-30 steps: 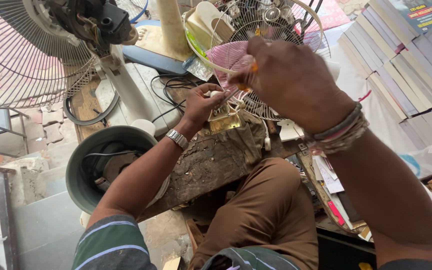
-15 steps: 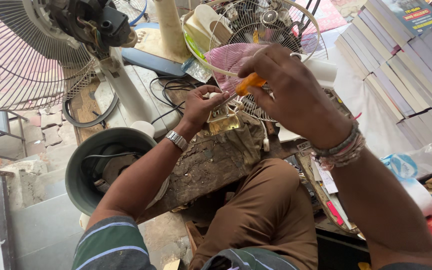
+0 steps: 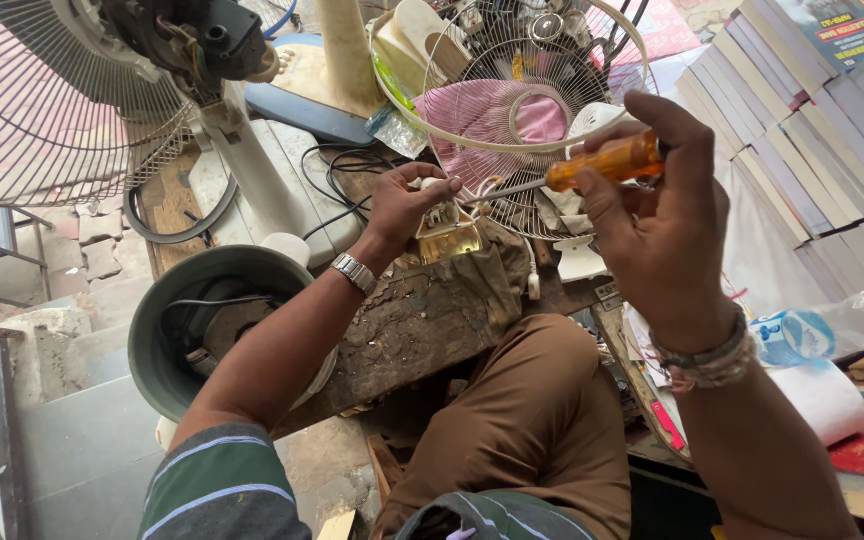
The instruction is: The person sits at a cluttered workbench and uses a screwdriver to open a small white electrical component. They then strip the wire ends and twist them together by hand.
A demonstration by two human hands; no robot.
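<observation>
The plastic screwdriver handle (image 3: 607,160) is translucent orange; the small metal part (image 3: 449,240) shines brassy gold. The fan blade (image 3: 497,125) is pink, the trousers (image 3: 532,430) brown, the shirt sleeve (image 3: 222,490) green with pale stripes.

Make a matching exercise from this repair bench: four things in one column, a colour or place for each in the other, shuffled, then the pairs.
Things:
1. screwdriver
2. small brass part
3. wristwatch
4. round bucket

Descriptions:
A. grey-green, under the left forearm, with wires inside
B. orange handle, gripped in the right hand
C. silver, worn on the left wrist
D. yellow metal, held on the wooden bench by the left hand

Pairs: 1-B, 2-D, 3-C, 4-A
</observation>
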